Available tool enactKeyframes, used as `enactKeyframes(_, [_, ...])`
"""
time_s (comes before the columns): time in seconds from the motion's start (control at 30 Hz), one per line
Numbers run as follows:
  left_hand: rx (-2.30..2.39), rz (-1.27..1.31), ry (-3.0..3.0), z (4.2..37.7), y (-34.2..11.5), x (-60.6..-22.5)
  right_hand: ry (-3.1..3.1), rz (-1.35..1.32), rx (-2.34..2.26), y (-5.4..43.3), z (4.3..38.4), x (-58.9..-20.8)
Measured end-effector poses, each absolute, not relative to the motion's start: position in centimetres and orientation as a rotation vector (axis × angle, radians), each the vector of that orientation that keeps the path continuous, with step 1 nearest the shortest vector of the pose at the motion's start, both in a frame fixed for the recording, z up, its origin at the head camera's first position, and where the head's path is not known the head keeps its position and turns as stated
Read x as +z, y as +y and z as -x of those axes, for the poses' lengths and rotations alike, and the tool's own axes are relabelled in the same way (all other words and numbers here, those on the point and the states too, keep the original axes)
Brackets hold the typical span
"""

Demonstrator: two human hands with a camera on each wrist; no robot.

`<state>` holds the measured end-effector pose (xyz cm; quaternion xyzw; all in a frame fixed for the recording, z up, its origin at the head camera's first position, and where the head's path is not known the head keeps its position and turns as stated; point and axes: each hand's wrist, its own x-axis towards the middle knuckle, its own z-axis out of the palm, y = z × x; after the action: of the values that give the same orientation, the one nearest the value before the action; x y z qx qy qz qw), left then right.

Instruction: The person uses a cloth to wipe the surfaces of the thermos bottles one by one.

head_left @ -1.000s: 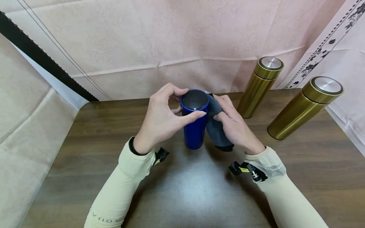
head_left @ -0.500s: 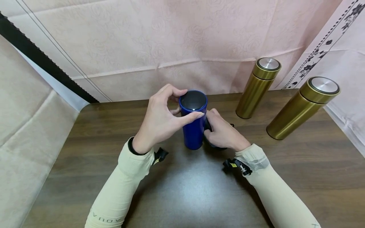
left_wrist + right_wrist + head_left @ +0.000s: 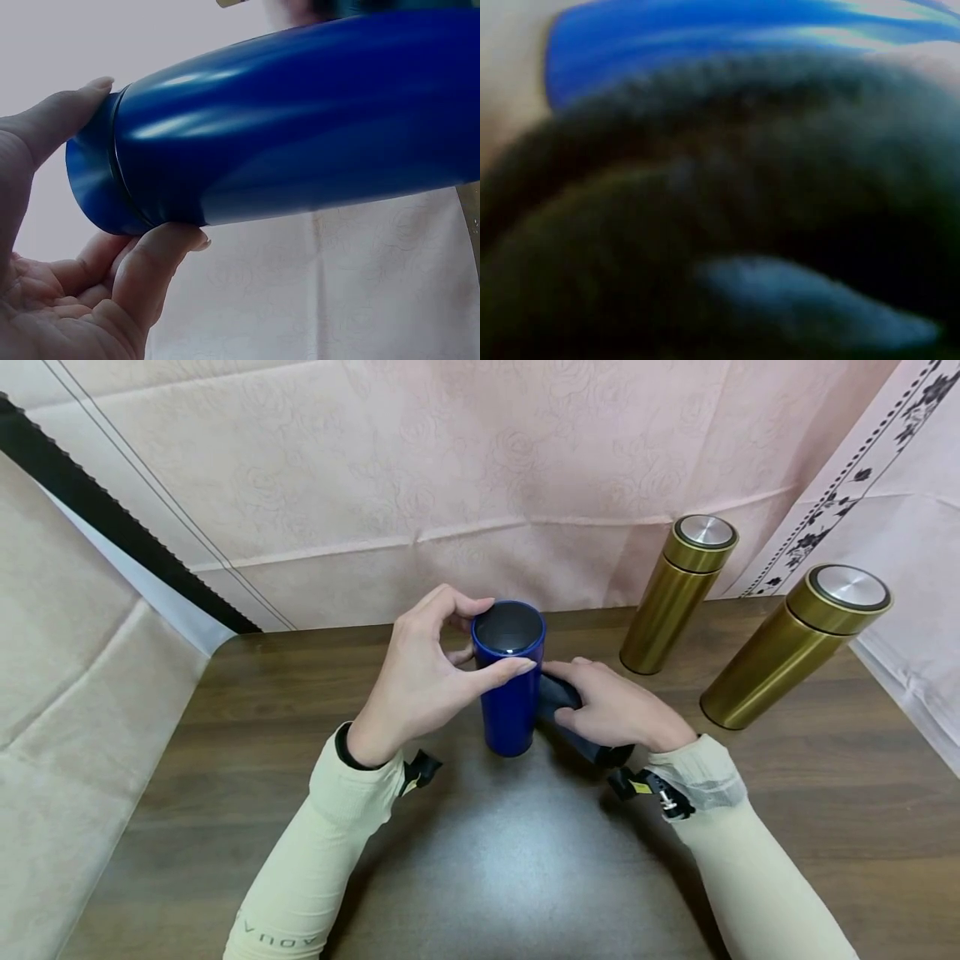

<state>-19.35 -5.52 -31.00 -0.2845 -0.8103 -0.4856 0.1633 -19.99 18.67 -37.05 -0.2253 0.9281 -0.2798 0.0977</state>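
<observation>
A blue thermos (image 3: 510, 714) with a dark round top stands upright on the wooden table. My left hand (image 3: 420, 677) grips it near the top, thumb at the front and fingers round the back. In the left wrist view, the thumb and fingers sit by the lid seam of the thermos (image 3: 300, 120). On the other side, my right hand (image 3: 626, 706) holds a dark grey cloth (image 3: 558, 695) against the thermos's lower right side. The cloth (image 3: 780, 142) fills most of the right wrist view, blurred, with blue behind it.
Two gold thermoses with silver tops stand to the right, one farther back (image 3: 671, 610) and one nearer (image 3: 783, 656). A pale patterned cloth backdrop (image 3: 450, 468) hangs behind the wooden tabletop (image 3: 510, 877) and along its sides.
My right hand has slid the cloth down the thermos's right side from near the rim, then shifted a little back to the right. My left hand keeps its hold.
</observation>
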Motion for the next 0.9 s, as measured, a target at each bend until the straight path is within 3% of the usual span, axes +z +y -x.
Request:
enactKeyframes(0.33, [-1.470,0.831,-2.324,19.4,-5.6,-30.9,2.847,0.701,-1.170,20.4,18.0,-32.9])
enactKeyframes(0.67, [-1.487,0.868,-2.317,19.3,-5.5,-30.8,2.679,0.886,-1.666,18.5,19.7,-35.6])
enactKeyframes(0.9, [-1.464,0.896,-2.311,19.4,-5.6,-31.0,2.643,0.834,-1.557,17.6,20.4,-37.4])
